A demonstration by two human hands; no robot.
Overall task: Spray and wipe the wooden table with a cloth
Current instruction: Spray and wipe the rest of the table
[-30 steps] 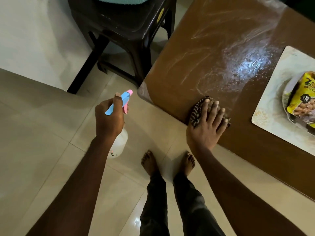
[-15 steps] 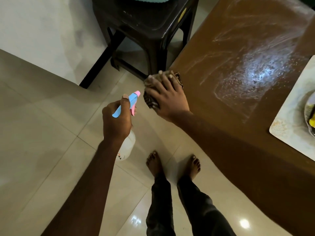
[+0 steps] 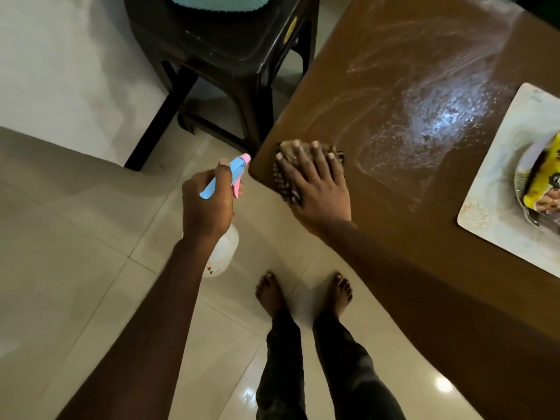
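The brown wooden table [image 3: 394, 50] fills the upper right, with wet streaks and spray droplets shining near its middle. My right hand [image 3: 315, 186] presses flat, fingers straight, on a dark patterned cloth [image 3: 283, 183] at the table's near left corner. My left hand [image 3: 209, 204] grips the neck of a spray bottle [image 3: 222, 253] with a blue and pink trigger head, held over the floor just left of that corner. The bottle's white body hangs below my wrist.
A dark plastic stool [image 3: 230, 47] with a teal cushion stands on the tiled floor left of the table. A pale placemat [image 3: 497, 189] at the table's right edge carries a plate with a yellow snack packet [image 3: 542, 180]. My bare feet [image 3: 303, 295] stand by the table edge.
My right hand swept the cloth from the front edge leftwards to the table's corner and now sits just inside that corner. The spray bottle in my left hand stays about where it was.
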